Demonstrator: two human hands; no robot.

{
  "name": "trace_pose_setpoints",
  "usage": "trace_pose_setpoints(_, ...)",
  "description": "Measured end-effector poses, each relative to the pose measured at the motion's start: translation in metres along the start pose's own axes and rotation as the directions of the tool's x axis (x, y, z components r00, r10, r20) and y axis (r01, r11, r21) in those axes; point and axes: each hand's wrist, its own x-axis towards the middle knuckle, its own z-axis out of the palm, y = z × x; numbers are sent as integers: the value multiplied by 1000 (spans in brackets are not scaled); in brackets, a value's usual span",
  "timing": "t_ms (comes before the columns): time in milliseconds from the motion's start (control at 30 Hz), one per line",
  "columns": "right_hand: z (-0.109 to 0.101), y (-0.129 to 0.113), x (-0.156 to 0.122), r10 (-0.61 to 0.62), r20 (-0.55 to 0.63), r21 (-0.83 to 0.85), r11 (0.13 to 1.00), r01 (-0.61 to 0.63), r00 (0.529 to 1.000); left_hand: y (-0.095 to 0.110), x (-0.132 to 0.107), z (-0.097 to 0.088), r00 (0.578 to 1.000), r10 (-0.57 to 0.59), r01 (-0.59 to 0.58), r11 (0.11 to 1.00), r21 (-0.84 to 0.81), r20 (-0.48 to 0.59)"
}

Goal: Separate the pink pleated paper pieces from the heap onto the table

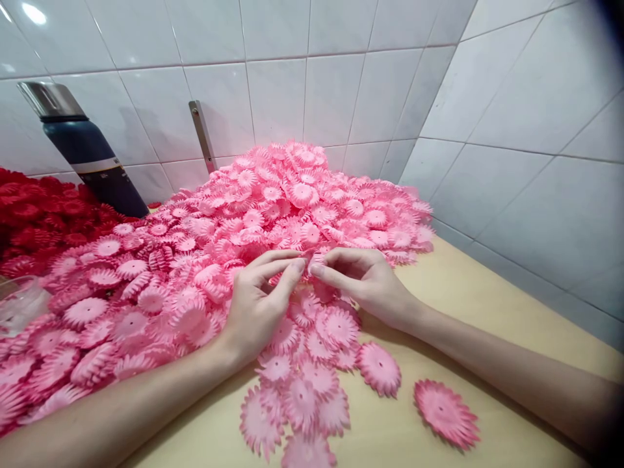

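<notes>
My left hand [266, 292] and my right hand [368, 276] come close together over the front of a big heap of pink petal discs [302, 195]. Thumb and fingers of each hand are pinched on a small pink petal disc [308, 255], mostly covered by the fingertips. Round discs with fringed edges and a small centre hole lie loosely overlapped below the hands. To the right, a darker-edged pink disc [379, 368] and a stack of similar discs [446, 414] lie apart on the table.
A dark blue bottle [100, 153] with a steel cap stands at the back left, beside a heap of red petals [39, 218]. A clear plastic cup [23, 305] is at the left edge. White tiled walls [277, 97] bound the pale table [487, 325].
</notes>
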Motion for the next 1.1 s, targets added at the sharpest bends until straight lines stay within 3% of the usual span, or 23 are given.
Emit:
trace_pose_setpoints(100,-1,1,2,19,-65,20,1000,-17,998,-4,2,-1,995,-89,85,994,-75,-50)
trace_pose_setpoints(200,-2,2,2,35,-117,28,999,-32,992,-4,2,0,996,-93,93,990,-110,6)
trace_pose_setpoints(367,-2,2,0,58,-43,8,998,-57,997,0,-2,3,989,15,24,966,-258,148)
trace_pose_setpoints(533,-2,5,-3,38,30,-12,999,-38,999,-4,-3,4,975,-28,80,969,-235,219)
trace_pose_setpoints(700,0,3,-3,12,-5,62,998,-12,1000,-7,-2,2,951,-66,148,955,-257,302)
trace_pose_setpoints(867,2,-1,-2,-5,117,180,984,-16,993,-6,-1,3,962,-90,156,957,-246,259)
trace_pose_setpoints(1000,2,0,-1,2,108,149,989,-19,994,-5,0,3,977,-182,210,918,-335,115)
trace_pose_setpoints(1100,1,0,0,12,97,126,992,-24,995,-5,2,4,961,-274,262,869,-419,31)
